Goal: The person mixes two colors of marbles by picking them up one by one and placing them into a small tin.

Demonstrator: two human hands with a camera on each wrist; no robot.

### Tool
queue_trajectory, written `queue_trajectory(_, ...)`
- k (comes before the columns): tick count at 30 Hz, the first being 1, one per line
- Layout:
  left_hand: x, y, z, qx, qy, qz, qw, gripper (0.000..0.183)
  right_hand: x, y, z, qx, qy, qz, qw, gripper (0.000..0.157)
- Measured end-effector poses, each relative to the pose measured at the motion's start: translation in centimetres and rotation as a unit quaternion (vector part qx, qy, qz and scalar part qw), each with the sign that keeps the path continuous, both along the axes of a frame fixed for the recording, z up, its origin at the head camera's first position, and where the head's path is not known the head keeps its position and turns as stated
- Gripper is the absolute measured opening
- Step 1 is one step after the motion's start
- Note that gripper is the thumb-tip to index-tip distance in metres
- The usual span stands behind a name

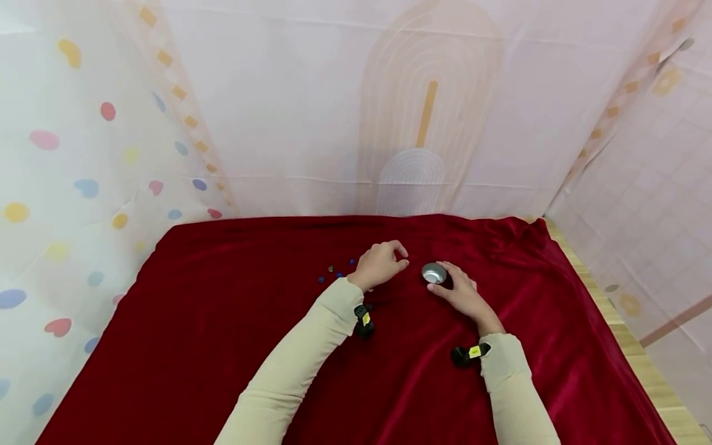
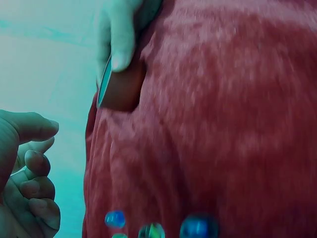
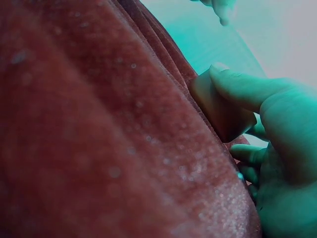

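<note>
In the head view my right hand grips a small silvery metal cup by its side, thumb near and fingers around the far side. The cup's open mouth faces up toward me, and no contents can be made out inside. Left of the cup hovers my left hand, its fingers loosely bent and thumb apart from the index finger. Nothing shows between those fingers in the left wrist view. Several small glass marbles, among them a blue marble and a green marble, lie on the cloth beside the left wrist.
A dark red velvet cloth with soft folds covers the table. Pale wood shows along its right edge. Patterned curtains enclose the back and both sides. Each wrist wears a black camera strap.
</note>
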State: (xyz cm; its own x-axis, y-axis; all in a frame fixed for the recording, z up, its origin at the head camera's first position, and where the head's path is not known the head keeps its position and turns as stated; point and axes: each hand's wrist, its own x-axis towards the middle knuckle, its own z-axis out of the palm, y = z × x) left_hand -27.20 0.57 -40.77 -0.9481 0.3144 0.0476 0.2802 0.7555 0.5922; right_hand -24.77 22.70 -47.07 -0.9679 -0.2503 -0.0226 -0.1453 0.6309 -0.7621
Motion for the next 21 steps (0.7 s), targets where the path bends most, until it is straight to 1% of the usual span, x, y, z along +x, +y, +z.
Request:
queue_trajectory(5,0.1,-1.9,0.5,0.018,-0.005,0.010,0.9998,0.019,0.0,0.2,0.1,-0.001,0.000,-0.001,1.000,0.068)
queue_trajectory(10,0.3,-4.2,0.5,0.036,-0.016,0.026,0.9989,0.018,0.1,0.1,0.0,0.001,0.002,0.007,1.000,0.068)
queue_trajectory(15,0.6,-6.4,0.6,0.035,-0.014,0.036,0.9986,0.019,0.0,-0.1,0.2,-0.004,0.003,0.007,1.000,0.068)
queue_trajectory(18,0.7,-7.2,0.8,0.036,-0.011,0.040,0.9985,0.018,-0.3,-0.1,0.2,-0.002,0.008,0.010,1.000,0.068)
queue_trajectory(21,0.8,-7.8,1.0,0.042,-0.009,0.038,0.9984,0.019,-0.5,-0.1,0.4,0.000,0.010,0.008,1.000,0.068)
